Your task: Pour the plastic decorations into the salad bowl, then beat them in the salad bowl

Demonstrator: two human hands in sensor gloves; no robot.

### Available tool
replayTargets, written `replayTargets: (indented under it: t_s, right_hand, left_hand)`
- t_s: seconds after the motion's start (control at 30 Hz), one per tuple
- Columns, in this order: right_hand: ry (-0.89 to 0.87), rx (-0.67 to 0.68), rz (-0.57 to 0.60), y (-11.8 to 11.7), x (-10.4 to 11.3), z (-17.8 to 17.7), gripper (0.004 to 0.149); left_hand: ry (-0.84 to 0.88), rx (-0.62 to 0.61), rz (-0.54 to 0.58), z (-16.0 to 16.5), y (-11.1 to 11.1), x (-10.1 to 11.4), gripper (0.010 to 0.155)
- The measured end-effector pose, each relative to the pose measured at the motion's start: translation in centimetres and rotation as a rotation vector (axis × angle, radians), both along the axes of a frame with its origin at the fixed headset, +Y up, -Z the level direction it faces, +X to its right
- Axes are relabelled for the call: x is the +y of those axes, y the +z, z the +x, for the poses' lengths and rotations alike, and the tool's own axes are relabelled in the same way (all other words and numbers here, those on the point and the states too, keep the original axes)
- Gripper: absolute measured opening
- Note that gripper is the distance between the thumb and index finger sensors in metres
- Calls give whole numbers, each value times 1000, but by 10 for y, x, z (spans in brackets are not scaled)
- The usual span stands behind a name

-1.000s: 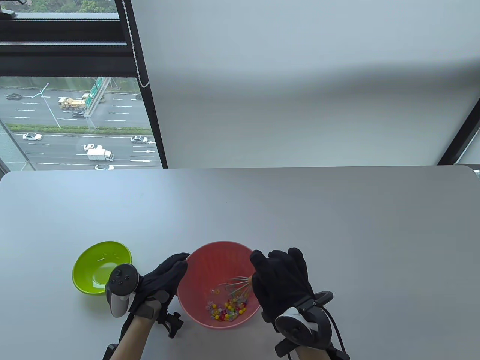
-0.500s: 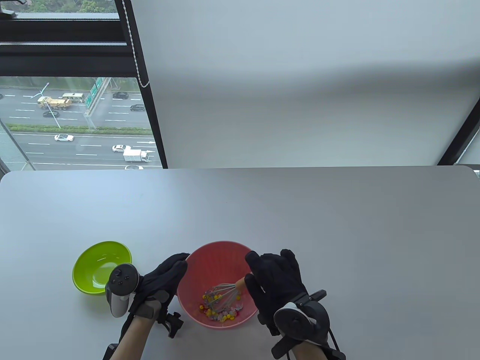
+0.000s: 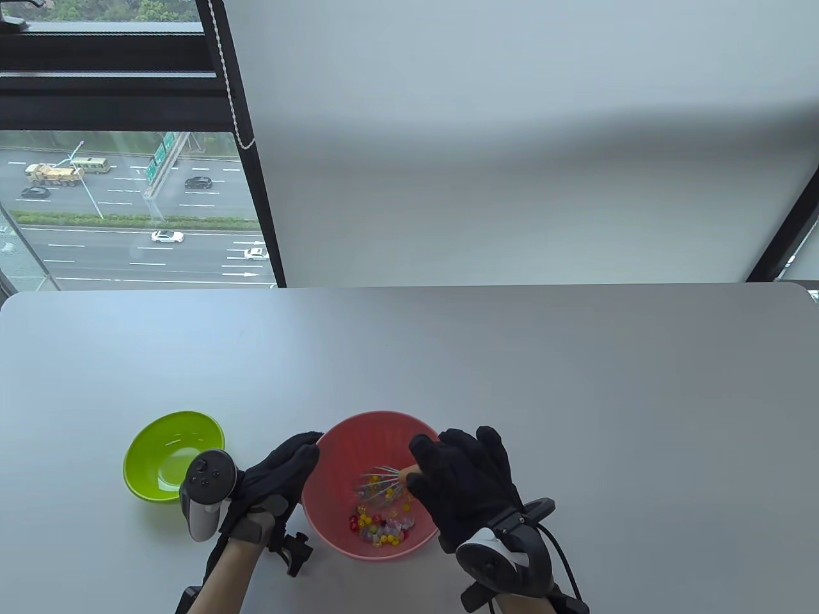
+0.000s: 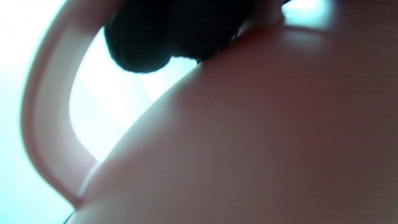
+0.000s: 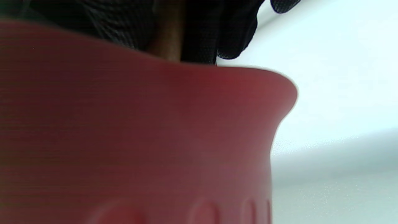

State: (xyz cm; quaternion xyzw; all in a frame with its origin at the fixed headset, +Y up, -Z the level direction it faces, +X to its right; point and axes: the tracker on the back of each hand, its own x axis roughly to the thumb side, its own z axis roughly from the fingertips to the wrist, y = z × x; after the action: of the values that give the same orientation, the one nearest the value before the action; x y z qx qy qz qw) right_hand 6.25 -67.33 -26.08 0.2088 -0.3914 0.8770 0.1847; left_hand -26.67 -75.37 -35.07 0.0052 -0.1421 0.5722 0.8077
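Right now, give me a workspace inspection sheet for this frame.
Surface: grey table, bare around the bowls.
Job's things: pink salad bowl holds the coloured plastic decorations; whisk has its wire head inside the bowl.
Clutter: green bowl stands left of the salad bowl, apart from it; looks emptied.
Grippers: left hand rests against the salad bowl's left wall; right hand grips the whisk handle.
Cables: black cable at the right wrist.
Surroundings: window with road traffic; white blind.
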Motion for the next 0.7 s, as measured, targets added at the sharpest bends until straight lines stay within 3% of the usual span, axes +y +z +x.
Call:
replayTargets:
  t_s: [0.23, 0.7]
  right_hand:
    - [-60, -27, 48, 2, 1, 4, 70]
    - [-75, 2, -9, 0, 2, 7, 67]
  left_hand:
    - [0, -1, 0, 0, 0, 0, 64]
    - [2, -2, 0, 0, -1, -1, 64]
